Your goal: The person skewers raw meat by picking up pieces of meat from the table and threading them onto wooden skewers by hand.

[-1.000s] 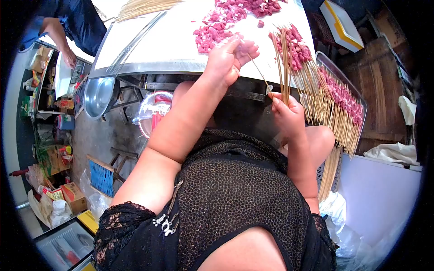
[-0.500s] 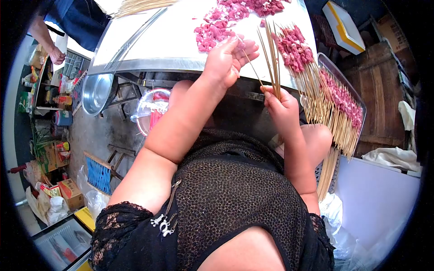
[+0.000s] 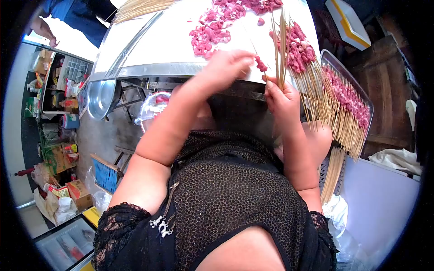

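My right hand (image 3: 282, 94) is closed around a bundle of bamboo skewers (image 3: 282, 49), points upward, at the table's front edge. One skewer leans left out of that hand, with a small piece of red meat (image 3: 261, 64) threaded below its bare tip. Just left of that piece is my left hand (image 3: 233, 65), smeared by motion, so its fingers cannot be read. A spread of cut raw meat (image 3: 210, 37) lies on the white tabletop beyond it. Finished meat skewers (image 3: 300, 52) are stacked to the right of my right hand.
A metal tray (image 3: 368, 106) full of meat skewers stands at the right. Bare skewers (image 3: 140, 9) and long metal rods (image 3: 135, 40) lie on the table's left. Below are a metal basin (image 3: 101, 99) and a lined bucket (image 3: 151, 110). Another person's hand (image 3: 45, 32) shows at upper left.
Meat now sits on the leaning skewer, below its tip. My left hand has dropped from the tip to beside the meat. The other person's hand has moved up and left.
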`<state>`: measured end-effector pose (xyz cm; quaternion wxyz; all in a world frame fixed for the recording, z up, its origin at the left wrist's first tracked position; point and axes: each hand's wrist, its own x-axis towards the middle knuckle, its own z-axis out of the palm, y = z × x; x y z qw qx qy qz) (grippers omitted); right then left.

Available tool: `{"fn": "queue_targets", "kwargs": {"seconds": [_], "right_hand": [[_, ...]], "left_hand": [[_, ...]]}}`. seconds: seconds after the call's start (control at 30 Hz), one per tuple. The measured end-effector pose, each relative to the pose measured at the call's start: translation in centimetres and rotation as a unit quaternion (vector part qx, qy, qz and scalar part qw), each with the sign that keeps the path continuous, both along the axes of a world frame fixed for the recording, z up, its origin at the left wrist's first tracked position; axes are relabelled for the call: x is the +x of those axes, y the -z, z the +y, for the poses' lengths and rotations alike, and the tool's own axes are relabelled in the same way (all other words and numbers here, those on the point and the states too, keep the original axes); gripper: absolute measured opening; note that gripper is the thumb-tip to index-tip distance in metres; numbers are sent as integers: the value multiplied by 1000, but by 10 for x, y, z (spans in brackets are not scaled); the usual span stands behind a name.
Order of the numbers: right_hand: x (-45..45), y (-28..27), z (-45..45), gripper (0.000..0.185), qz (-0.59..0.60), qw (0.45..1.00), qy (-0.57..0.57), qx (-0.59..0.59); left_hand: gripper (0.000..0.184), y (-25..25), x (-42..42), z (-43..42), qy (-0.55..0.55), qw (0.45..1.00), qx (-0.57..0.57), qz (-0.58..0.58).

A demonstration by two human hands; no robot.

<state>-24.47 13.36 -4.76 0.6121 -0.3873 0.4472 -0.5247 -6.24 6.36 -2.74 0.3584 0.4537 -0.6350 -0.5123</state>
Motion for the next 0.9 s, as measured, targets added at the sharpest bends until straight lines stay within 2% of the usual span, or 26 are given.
{"fn": "queue_targets", "kwargs": {"seconds": [0.03,0.1,0.13,0.2,0.23,0.3,0.37,0.43,0.47,0.5,0.53,0.57,0.63,0.7,0.73,0.9], "right_hand": [[-2,0,0,18,-6,1000,5,0],[-4,0,1,18,-9,1000,4,6],[-5,-1,0,18,-9,1000,0,9],[-4,-1,1,19,-18,1000,0,12],[-4,-1,1,19,-23,1000,-1,16],[-6,3,0,19,-32,999,-1,7],[-8,3,2,19,-20,1000,4,10],[-10,1,2,19,-23,1000,-2,16],[-11,1,2,20,-25,999,-9,21],[-11,1,1,20,-27,999,-7,19],[-10,3,2,20,-36,999,-11,24],[-10,5,2,20,-44,998,-16,29],[-9,5,4,19,-47,998,-24,31],[-8,4,4,19,-50,998,-33,32],[-7,3,5,19,-31,998,-44,25],[-6,5,7,17,0,999,-41,26]], "left_hand": [[19,-8,11,-14,-31,985,-105,-137],[17,-17,28,-42,-110,934,-204,-273],[17,-19,27,-49,-109,933,-205,-276],[21,-22,25,-59,-91,859,-196,-463],[21,-22,23,-61,-89,858,-198,-465],[27,-18,19,-65,-66,798,-212,-561],[26,-19,23,-66,-37,785,-249,-566],[25,-37,25,-66,19,892,1,-451],[21,-42,28,-60,-11,950,37,-311],[21,-43,31,-60,-10,949,34,-313],[19,-41,34,-60,-37,986,110,-123],[18,-38,38,-59,-64,978,182,74],[22,-36,40,-56,-59,971,208,101],[23,-29,32,-51,-98,937,207,262],[25,-28,30,-50,-79,929,199,302],[25,-28,19,-41,-42,924,159,345]]}}
